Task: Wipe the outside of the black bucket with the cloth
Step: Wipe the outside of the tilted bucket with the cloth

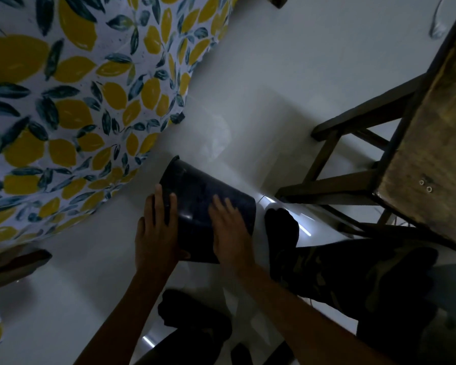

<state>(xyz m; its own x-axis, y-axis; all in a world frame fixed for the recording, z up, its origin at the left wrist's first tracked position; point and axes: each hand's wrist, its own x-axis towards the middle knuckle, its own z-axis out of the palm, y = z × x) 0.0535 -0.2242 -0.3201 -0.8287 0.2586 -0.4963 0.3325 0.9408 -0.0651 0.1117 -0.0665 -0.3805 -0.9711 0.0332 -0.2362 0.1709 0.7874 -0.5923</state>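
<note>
**Two hands on a tipped black bucket above a pale floor**

Nearest the camera, two bare forearms reach forward from the bottom edge. Below them, a dark sock (192, 312) shows on one foot, and a leg in camouflage trousers (353, 270) stretches to the right, ending in a second dark-socked foot (282, 227) just beside the bucket.

Between the hands sits the black bucket (195, 201), tipped well over. Its long axis runs from lower right to upper left, with the rimmed end pointing up and left toward the tablecloth and the other end nearer the person. Whether it rests on the floor or is lifted cannot be told.

On the left, the left hand (157, 233) holds the bucket's side, fingers stretched up along the wall and thumb wrapped round the near edge. On the right, the right hand (229, 230) lies flat on the upper wall, fingers spread and straight, pressing rather than gripping. The right hand is blurred, and no cloth can be made out under it in the dim light.

Beyond the bucket spreads a white tiled floor (261, 83) with faint reflections. Farther left hangs a tablecloth (71, 88) printed with yellow lemons and dark blue leaves. Farther right stands a dark wooden stool (419, 143) with a worn seat and crossbars.
</note>
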